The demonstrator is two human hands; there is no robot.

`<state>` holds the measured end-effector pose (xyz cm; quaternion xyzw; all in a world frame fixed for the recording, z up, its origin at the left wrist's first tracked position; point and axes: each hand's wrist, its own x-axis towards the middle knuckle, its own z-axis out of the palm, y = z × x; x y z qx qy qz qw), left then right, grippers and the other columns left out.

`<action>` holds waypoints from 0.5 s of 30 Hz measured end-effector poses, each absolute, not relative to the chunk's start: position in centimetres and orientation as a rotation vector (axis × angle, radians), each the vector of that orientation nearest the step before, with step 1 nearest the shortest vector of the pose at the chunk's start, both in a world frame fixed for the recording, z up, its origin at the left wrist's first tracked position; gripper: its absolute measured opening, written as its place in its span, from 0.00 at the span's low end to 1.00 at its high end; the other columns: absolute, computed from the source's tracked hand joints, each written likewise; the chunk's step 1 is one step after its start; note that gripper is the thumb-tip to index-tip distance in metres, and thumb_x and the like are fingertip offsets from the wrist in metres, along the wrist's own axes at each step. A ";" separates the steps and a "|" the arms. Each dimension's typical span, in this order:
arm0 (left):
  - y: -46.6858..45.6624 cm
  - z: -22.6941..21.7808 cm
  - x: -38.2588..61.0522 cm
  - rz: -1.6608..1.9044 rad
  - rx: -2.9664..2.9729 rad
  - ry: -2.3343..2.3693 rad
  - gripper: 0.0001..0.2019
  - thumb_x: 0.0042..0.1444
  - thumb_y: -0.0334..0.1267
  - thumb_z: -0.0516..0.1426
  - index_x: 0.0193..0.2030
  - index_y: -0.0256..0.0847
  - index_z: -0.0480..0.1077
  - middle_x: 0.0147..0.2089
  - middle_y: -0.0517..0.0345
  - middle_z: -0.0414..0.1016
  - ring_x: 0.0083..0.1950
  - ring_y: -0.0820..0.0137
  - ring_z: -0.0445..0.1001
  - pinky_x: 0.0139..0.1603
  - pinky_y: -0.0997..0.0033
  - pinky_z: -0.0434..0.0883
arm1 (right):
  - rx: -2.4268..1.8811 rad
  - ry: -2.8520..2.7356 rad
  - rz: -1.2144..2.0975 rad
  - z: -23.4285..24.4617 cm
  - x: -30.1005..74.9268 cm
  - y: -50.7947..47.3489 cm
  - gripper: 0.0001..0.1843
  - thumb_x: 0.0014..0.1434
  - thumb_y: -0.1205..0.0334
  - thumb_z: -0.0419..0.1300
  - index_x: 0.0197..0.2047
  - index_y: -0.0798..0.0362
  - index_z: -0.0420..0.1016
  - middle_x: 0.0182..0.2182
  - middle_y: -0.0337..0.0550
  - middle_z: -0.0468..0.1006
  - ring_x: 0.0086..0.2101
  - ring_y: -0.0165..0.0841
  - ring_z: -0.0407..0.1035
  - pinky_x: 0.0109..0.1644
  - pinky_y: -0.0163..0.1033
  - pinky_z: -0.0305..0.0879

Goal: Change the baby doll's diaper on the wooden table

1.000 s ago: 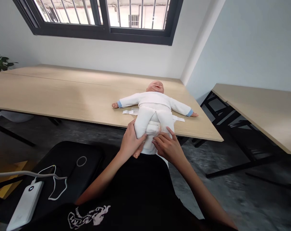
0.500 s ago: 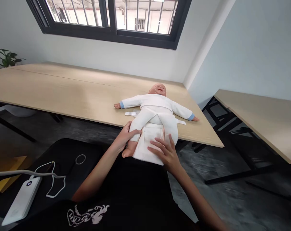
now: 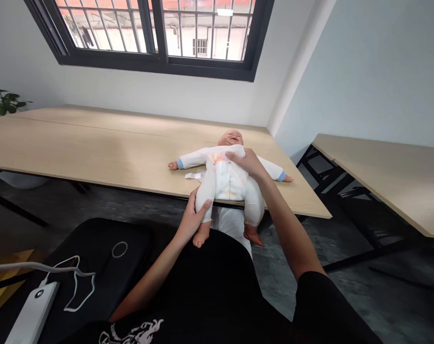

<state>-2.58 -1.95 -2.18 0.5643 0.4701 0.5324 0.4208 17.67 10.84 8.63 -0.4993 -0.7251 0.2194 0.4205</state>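
Room view from my end

I'm looking at a bright, barred window framed in dark grey (image 3: 159,33), in a white wall (image 3: 148,91); pale blue-grey wall (image 3: 385,71) on the right. Long light-wood table (image 3: 95,150) below the window, second light-wood table (image 3: 385,177) off right, black padded seat (image 3: 95,239) lower left, mottled dark grey floor (image 3: 276,274).

Left hand (image 3: 195,214): partly hidden behind the doll leg (image 3: 206,188), frame center.
Doll sleeve (image 3: 271,168): upper end covered by the right hand (image 3: 247,162).
Power bank (image 3: 34,313): cropped, lower left.
Shirt print (image 3: 145,331): cropped at bottom edge; lettering illegible from here.
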 end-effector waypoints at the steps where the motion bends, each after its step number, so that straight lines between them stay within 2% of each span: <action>1: -2.0 -2.3 -2.7 1.333 1.431 1.191 0.29 0.62 0.50 0.57 0.68 0.43 0.60 0.70 0.48 0.64 0.72 0.60 0.62 0.73 0.60 0.58 | -1.274 -1.754 0.616 8.1 17.8 11.2 0.17 0.59 0.50 0.66 0.38 0.58 0.77 0.40 0.50 0.80 0.40 0.38 0.72 0.47 0.41 0.67; 4: -2.4 -2.5 -3.1 1.287 1.490 1.233 0.31 0.63 0.51 0.57 0.70 0.44 0.57 0.70 0.47 0.64 0.71 0.59 0.64 0.71 0.59 0.62 | -1.291 -1.616 0.690 6.6 18.4 11.7 0.18 0.54 0.52 0.69 0.41 0.58 0.78 0.43 0.52 0.80 0.41 0.39 0.71 0.47 0.42 0.66; 7: -2.6 -2.8 -3.2 1.214 1.555 1.328 0.34 0.63 0.52 0.56 0.72 0.45 0.53 0.68 0.45 0.65 0.66 0.57 0.68 0.65 0.56 0.68 | -1.333 -1.532 0.664 5.2 19.1 12.3 0.16 0.51 0.51 0.68 0.35 0.56 0.77 0.39 0.50 0.80 0.37 0.39 0.70 0.45 0.44 0.66; 10: -3.0 -2.8 -2.9 1.316 1.615 1.452 0.34 0.62 0.51 0.57 0.70 0.41 0.55 0.66 0.40 0.63 0.65 0.56 0.68 0.64 0.52 0.69 | -1.270 -1.484 0.555 3.8 19.8 13.1 0.17 0.50 0.49 0.65 0.34 0.56 0.76 0.37 0.48 0.79 0.38 0.39 0.70 0.49 0.46 0.66; 12: -4.0 -2.3 -2.8 1.542 1.658 1.515 0.30 0.62 0.50 0.58 0.67 0.40 0.61 0.61 0.41 0.64 0.62 0.57 0.69 0.61 0.51 0.71 | -1.201 -1.423 0.482 3.0 20.2 13.3 0.20 0.49 0.46 0.65 0.35 0.56 0.75 0.40 0.50 0.79 0.41 0.39 0.71 0.53 0.47 0.66; 14: -5.9 -1.3 -3.0 1.800 1.717 1.474 0.22 0.62 0.49 0.58 0.60 0.45 0.67 0.54 0.47 0.68 0.56 0.59 0.72 0.57 0.51 0.74 | -1.164 -1.379 0.451 2.4 20.5 13.4 0.23 0.48 0.44 0.65 0.36 0.56 0.73 0.42 0.52 0.79 0.43 0.39 0.71 0.54 0.46 0.66; 15: -7.1 -0.7 -3.1 1.842 1.787 1.366 0.18 0.62 0.49 0.59 0.57 0.50 0.70 0.47 0.52 0.71 0.51 0.60 0.73 0.55 0.50 0.75 | -1.155 -1.376 0.446 2.2 20.6 13.4 0.24 0.48 0.43 0.65 0.37 0.56 0.72 0.42 0.53 0.79 0.44 0.39 0.71 0.54 0.46 0.66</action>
